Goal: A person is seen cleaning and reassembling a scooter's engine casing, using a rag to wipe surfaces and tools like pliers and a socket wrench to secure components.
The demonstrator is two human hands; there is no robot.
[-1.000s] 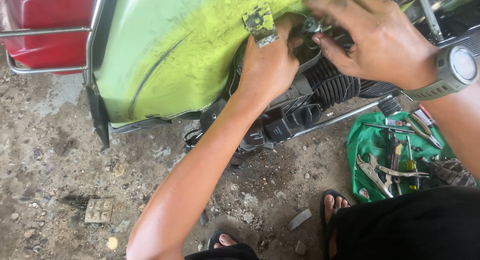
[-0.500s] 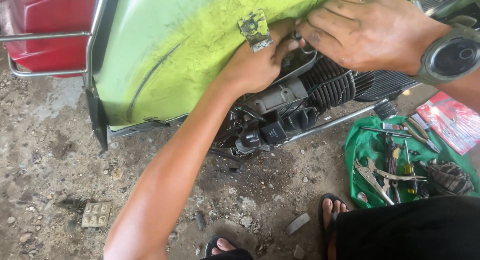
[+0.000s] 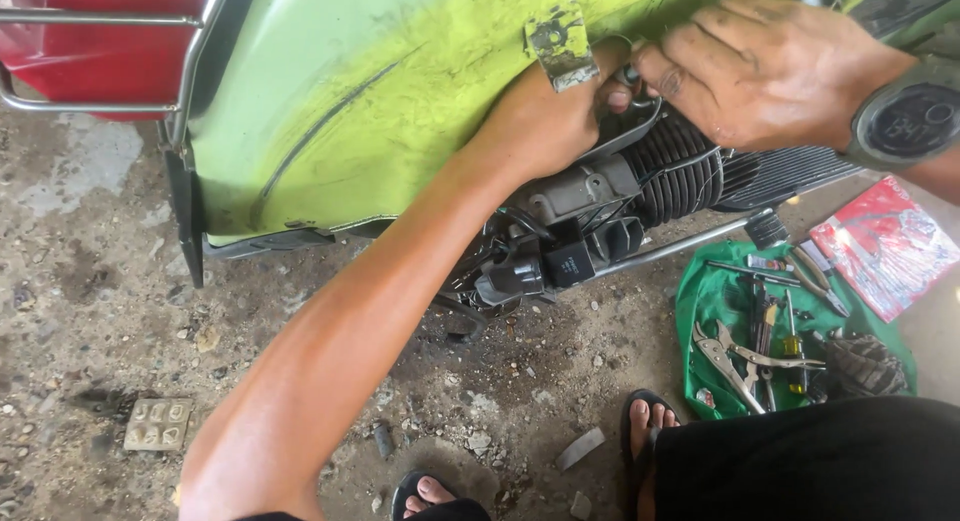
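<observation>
Your left hand [image 3: 535, 121] is tucked under the green panel [image 3: 400, 91], just below the metal bracket [image 3: 560, 46], fingers curled inward; what they close on is hidden, so I cannot tell that grip. Your right hand [image 3: 770, 71] lies right beside it on the finned engine [image 3: 680, 166], fingertips [image 3: 665, 79] pinched together on a small dark part [image 3: 628, 76] at the panel's edge. A watch [image 3: 915, 121] sits on that wrist. Below the engine, a green cloth [image 3: 720, 301] is spread on the dirt floor [image 3: 120, 311], with pliers [image 3: 735, 356] and screwdrivers [image 3: 790, 336] lying on it. A red packet [image 3: 885, 246] lies just beside the cloth. Your sandalled feet [image 3: 645, 421] stand near the cloth's lower edge.
</observation>
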